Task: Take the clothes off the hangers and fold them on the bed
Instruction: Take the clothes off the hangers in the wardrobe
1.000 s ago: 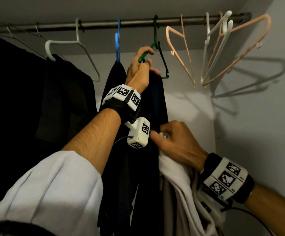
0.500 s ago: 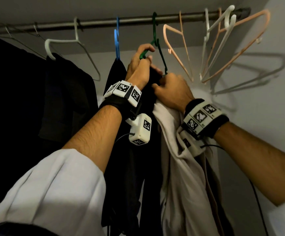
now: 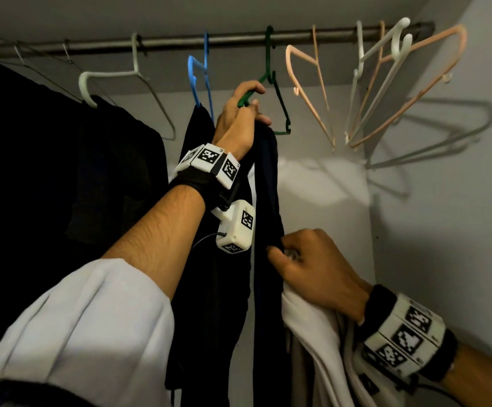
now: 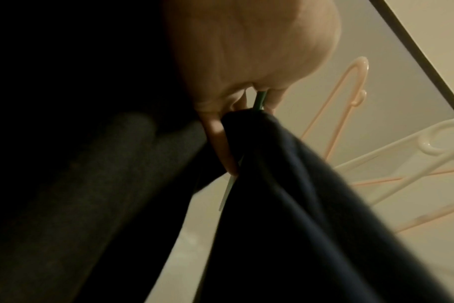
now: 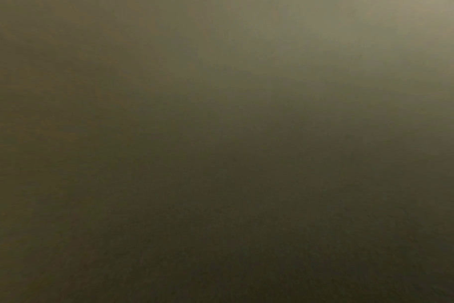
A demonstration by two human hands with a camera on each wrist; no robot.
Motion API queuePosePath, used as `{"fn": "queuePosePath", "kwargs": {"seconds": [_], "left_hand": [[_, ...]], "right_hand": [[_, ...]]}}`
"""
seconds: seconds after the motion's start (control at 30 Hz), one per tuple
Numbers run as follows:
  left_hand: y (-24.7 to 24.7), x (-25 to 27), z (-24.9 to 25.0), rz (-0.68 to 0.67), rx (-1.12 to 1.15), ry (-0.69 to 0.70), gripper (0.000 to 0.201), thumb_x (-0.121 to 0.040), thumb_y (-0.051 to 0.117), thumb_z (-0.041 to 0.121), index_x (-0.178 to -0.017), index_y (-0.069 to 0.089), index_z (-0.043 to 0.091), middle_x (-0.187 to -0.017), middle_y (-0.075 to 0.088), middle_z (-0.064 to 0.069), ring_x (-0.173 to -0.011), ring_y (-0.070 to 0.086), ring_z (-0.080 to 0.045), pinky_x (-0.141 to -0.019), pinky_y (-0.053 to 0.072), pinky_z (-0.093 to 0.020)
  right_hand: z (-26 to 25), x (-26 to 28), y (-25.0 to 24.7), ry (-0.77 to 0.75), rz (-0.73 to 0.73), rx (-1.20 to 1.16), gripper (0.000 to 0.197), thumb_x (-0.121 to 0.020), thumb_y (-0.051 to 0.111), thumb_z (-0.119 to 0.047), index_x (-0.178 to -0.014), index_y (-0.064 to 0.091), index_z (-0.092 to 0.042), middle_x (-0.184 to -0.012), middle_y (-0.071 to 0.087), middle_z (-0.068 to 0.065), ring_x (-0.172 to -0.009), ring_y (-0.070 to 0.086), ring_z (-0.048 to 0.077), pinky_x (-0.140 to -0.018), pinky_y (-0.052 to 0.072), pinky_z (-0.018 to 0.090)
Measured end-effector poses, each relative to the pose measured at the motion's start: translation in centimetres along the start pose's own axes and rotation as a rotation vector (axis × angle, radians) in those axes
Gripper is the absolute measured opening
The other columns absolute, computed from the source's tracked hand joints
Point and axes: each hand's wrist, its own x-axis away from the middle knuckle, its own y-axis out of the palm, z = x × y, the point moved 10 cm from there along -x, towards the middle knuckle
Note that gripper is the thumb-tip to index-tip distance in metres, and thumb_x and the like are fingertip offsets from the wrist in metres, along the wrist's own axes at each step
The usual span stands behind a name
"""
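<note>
A dark navy garment [image 3: 266,201] hangs from a green hanger [image 3: 277,92] on the closet rod [image 3: 238,41]. My left hand [image 3: 243,113] is raised and grips the green hanger's lower bar at the garment's top; the left wrist view shows the green hanger [image 4: 259,101] between the fingers above the navy garment [image 4: 298,205]. Lower down, my right hand [image 3: 306,259] pinches the navy garment's edge and also holds a bundle of white and beige clothes [image 3: 312,348]. The right wrist view is a dark blur.
A blue hanger [image 3: 199,80] with black clothing [image 3: 206,259] hangs just left. Further left are a white hanger [image 3: 115,80] and more dark clothes [image 3: 62,171]. Several bare peach and white hangers [image 3: 385,83] hang at the right, close to the side wall [image 3: 450,230].
My right hand has dropped from the hanger top down to the garment's middle, carrying the white clothes along. The left hand has stayed on the green hanger.
</note>
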Motion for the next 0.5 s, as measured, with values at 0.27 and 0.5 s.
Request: {"fn": "queuePosePath", "kwargs": {"seconds": [0.27,0.5], "left_hand": [[0.5,0.3,0.5,-0.019,0.068,0.011,0.034,-0.098,0.034,0.013,-0.107,0.059,0.034,-0.129,0.063,-0.028,-0.079,0.077,-0.023,-0.098,0.055,-0.046],[0.3,-0.2,-0.2,0.014,0.077,-0.041,0.03,-0.1,0.04,0.017,-0.103,0.061,0.039,-0.071,0.074,-0.011,-0.08,0.076,-0.032,-0.091,0.056,-0.057]], "right_hand": [[0.6,-4.1,-2.4,0.059,0.087,0.035,0.081,-0.082,0.055,-0.079,-0.059,0.059,-0.001,-0.05,0.057,0.009,-0.047,0.052,0.014,-0.055,0.041,0.036],[0.2,-13.2,-5.7,0.169,0.159,0.131,0.066,-0.08,0.063,-0.078,-0.057,0.045,-0.019,-0.054,0.049,-0.002,-0.052,0.047,0.018,-0.05,0.029,0.029]]}}
